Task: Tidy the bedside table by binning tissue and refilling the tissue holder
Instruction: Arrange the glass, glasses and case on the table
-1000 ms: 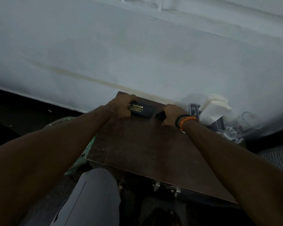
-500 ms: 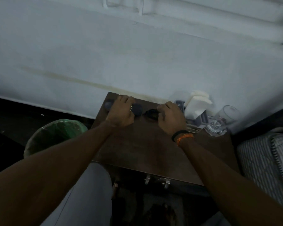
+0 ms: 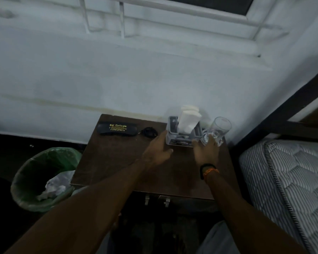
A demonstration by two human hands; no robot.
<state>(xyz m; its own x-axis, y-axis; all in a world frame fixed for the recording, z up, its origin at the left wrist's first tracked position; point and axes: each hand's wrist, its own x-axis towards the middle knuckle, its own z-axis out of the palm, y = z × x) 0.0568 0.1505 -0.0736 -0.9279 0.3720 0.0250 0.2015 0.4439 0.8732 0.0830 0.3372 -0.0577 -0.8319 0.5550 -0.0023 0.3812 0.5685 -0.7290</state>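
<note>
both hands shifted right, off the spectacle case (image 3: 117,128) and the dark round item (image 3: 150,132), toward the tissue holder (image 3: 184,133) at far right of counter (image 3: 117,165). left hand (image 3: 157,153) open beside holder's left wall; right hand (image 3: 206,149) open, fingertips touching glass (image 3: 218,129). crumpled tissue (image 3: 52,188) in green-lined bin (image 3: 44,180), left.

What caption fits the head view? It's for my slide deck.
Both hands, left and right, reach for the filled tissue holder on the bedside table; crumpled tissue lies binned.
</note>
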